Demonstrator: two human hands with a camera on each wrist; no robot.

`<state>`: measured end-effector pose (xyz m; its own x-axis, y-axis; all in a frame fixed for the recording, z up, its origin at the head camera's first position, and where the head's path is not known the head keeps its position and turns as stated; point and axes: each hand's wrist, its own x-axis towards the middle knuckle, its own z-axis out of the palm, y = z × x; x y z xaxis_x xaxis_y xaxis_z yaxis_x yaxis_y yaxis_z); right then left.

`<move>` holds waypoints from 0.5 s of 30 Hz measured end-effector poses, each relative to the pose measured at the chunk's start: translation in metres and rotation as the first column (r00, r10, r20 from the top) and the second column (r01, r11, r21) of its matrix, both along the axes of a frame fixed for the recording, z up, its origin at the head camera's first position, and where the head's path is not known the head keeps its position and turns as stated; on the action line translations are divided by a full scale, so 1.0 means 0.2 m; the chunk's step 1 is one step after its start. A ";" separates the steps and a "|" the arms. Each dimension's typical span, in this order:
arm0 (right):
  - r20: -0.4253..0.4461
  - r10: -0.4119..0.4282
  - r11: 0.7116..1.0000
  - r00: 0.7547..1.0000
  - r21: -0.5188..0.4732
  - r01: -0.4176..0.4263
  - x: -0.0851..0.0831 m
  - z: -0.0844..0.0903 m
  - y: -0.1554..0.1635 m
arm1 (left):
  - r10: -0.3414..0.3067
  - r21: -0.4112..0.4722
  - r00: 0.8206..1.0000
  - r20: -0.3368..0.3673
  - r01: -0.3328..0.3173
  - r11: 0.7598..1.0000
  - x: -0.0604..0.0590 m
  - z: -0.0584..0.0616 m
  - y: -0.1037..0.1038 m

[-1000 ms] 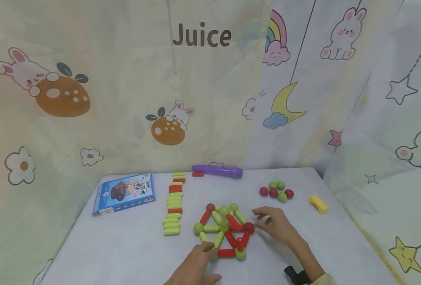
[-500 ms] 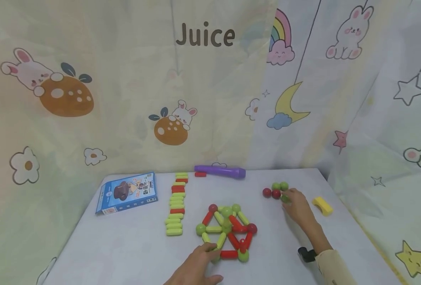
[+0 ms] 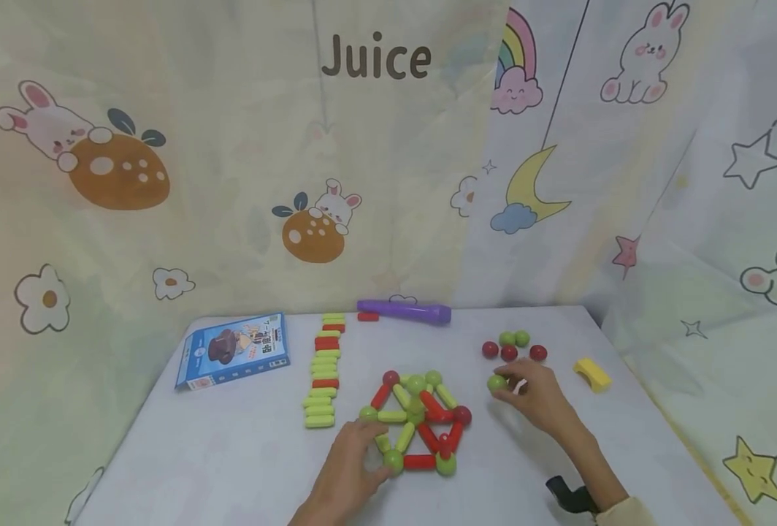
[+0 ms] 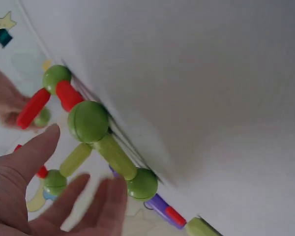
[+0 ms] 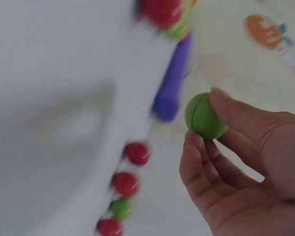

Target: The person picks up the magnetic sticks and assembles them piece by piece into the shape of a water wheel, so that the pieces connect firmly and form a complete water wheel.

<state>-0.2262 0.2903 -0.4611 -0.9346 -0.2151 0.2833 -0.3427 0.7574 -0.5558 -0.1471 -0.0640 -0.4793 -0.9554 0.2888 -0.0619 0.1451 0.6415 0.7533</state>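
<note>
- Head view: a person sits at a white table set before curtains printed with rabbits, a rainbow and the word "Juice".
- At the middle of the table lies a flat wheel-shaped frame built of red and green sticks joined by balls.
- The left hand rests at the near left edge of the frame, fingers loosely spread and touching a green ball and stick there; it grips nothing.
- The right hand is just right of the frame, pinching a green ball between thumb and fingertips, just above the table.
- Behind that hand lies a small cluster of loose balls, red and green, close together.
- A yellow curved block lies further right, apart from the balls.
- A row of spare sticks runs back along the left of the frame; a blue box lies left of it, and a purple tube lies at the far edge.
- Left wrist view: the left hand is open, fingers straight and spread, close beside the frame of green balls and sticks.
- Right wrist view: the right hand holds the green ball between the thumb tip and a fingertip, the other fingers curled beneath.
- Beyond it, blurred, are the purple tube and the loose balls in a line.
</note>
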 end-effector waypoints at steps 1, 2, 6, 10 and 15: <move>-0.005 0.042 0.998 0.999 -0.051 -0.042 0.04 0.02 -0.04 | 0.029 -0.010 0.999 -0.039 -0.029 1.000 -0.01 -0.01 0.00; -0.008 0.085 0.991 0.996 -0.100 -0.086 0.07 0.03 -0.07 | 0.051 -0.019 0.996 -0.067 -0.052 0.998 -0.01 -0.01 0.00; 0.024 0.237 0.926 0.971 -0.309 -0.218 0.19 0.05 -0.19 | 0.091 -0.005 0.993 -0.077 -0.092 0.996 -0.03 -0.04 0.02; 0.033 0.296 0.857 0.955 -0.451 -0.250 0.27 0.03 -0.27 | 0.118 0.040 0.992 -0.053 -0.116 0.992 -0.04 -0.06 0.02; -0.032 0.282 0.812 0.959 -0.524 -0.256 0.36 -0.01 -0.35 | 0.183 0.151 0.983 0.018 -0.184 0.971 -0.04 -0.08 0.01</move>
<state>-0.1537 0.2202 -0.4640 -0.8756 -0.2935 0.3836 -0.4550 0.2345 -0.8590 -0.1541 -0.0620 -0.4945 -0.9928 0.1150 -0.0350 0.0322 0.5355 0.8439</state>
